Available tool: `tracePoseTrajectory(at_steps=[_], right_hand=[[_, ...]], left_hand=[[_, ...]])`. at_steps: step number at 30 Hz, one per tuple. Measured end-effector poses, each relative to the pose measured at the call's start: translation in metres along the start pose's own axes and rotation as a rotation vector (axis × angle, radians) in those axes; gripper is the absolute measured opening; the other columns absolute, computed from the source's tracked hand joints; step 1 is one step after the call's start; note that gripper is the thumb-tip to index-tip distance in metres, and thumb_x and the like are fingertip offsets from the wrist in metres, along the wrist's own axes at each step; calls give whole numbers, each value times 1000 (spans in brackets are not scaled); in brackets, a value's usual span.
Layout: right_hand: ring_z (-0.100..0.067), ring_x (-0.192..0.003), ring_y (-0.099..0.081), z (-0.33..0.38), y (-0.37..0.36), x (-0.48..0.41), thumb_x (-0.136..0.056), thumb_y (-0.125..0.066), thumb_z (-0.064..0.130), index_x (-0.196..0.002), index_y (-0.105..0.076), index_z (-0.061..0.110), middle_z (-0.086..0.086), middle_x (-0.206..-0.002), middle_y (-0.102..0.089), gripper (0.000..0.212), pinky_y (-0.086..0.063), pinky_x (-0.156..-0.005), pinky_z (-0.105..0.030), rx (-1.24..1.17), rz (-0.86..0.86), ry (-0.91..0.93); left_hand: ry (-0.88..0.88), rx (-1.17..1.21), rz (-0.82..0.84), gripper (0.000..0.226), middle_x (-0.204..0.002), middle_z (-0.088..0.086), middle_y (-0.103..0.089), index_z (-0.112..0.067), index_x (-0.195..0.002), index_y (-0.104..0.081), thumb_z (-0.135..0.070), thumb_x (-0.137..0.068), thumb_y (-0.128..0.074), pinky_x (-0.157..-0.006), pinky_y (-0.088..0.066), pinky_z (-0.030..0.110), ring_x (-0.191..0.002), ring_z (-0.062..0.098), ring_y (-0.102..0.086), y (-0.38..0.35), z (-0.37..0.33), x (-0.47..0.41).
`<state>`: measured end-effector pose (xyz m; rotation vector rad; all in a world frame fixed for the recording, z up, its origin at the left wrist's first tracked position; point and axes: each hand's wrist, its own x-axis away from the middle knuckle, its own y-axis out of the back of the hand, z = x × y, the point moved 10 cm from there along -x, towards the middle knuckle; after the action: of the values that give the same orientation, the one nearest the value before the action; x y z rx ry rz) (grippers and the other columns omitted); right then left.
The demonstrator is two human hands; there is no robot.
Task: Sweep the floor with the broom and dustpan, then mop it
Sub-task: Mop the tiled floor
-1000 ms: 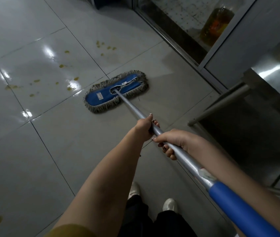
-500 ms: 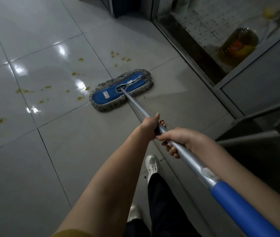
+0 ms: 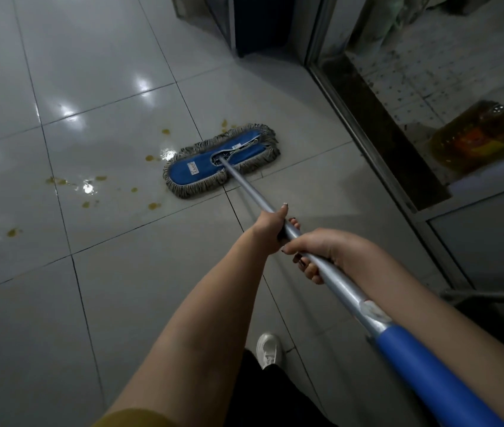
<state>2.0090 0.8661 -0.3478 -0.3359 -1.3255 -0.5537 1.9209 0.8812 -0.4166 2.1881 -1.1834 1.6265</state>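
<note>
A flat blue mop head (image 3: 223, 160) with a grey fringe lies flat on the glossy grey tile floor (image 3: 96, 303). Its silver pole (image 3: 249, 191) runs back toward me and ends in a blue grip (image 3: 429, 374) at the lower right. My left hand (image 3: 270, 231) is closed around the pole further down toward the head. Just behind it, my right hand (image 3: 321, 251) is wrapped around the same pole. Yellow-brown spots (image 3: 90, 192) dot the tiles left of the mop head, and a few lie right at its far edge.
A metal door frame and glass panel (image 3: 376, 143) run along the right, with an amber bottle (image 3: 475, 137) behind the glass. A dark cabinet base (image 3: 263, 26) stands at the top. My white shoe (image 3: 269, 349) is under the arms. A metal bar (image 3: 490, 295) juts in at right.
The mop head has slid forward into the patch of yellow spots, covering some near its far edge. I have stepped forward, and the door frame has shifted closer.
</note>
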Motion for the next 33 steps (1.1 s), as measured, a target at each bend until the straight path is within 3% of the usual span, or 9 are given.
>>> tracePoseTrajectory(at_steps=[7, 14, 22, 27, 31, 33], right_hand=[[-8, -21, -38, 84, 27, -35, -93, -52, 20, -67, -43, 10, 2, -30, -41, 29, -35, -31, -11, 46, 41, 0], [-8, -22, -39, 201, 74, -66, -92, -53, 22, -67, -42, 11, 3, -31, -42, 29, -35, -31, -12, 132, 25, -14], [-8, -20, -38, 323, 89, -91, -93, -51, 19, -69, -41, 11, 3, -29, -41, 27, -36, -32, -10, 157, 48, -2], [-8, -21, -38, 356, 84, -105, -93, -52, 18, -70, -43, 11, 3, -29, -41, 25, -38, -32, -12, 139, 70, 16], [-8, -22, -38, 352, 81, -107, -93, -53, 20, -71, -43, 11, 3, -31, -41, 26, -37, -32, -12, 111, 85, 20], [-7, -22, -38, 346, 79, -107, -93, -53, 20, -71, -42, 11, 4, -30, -40, 27, -36, -32, -11, 87, 95, 32]], left_hand=[[-61, 43, -44, 22, -71, 8, -46, -7, -107, -32, -20, -98, -47, -49, -50, 25, -59, 17, -50, -5, -85, -48], [-79, 133, -66, 38, -72, 11, -47, -5, -125, -29, -18, -96, -51, -38, -50, 21, -59, 19, -52, -14, -194, -113], [-103, 126, -136, 32, -74, 11, -47, -4, -119, -30, -18, -97, -49, -38, -50, 20, -58, 19, -52, -2, -307, -162], [-79, 54, -124, 28, -75, 10, -49, -5, -115, -33, -20, -97, -48, -44, -52, 27, -58, 18, -54, 9, -338, -180], [-61, -8, -124, 24, -75, 10, -51, -2, -109, -35, -20, -98, -47, -62, -51, 30, -61, 18, -55, 10, -334, -182], [-53, -20, -123, 25, -75, 10, -52, -1, -107, -36, -21, -98, -46, -60, -51, 29, -61, 18, -55, 9, -328, -181]])
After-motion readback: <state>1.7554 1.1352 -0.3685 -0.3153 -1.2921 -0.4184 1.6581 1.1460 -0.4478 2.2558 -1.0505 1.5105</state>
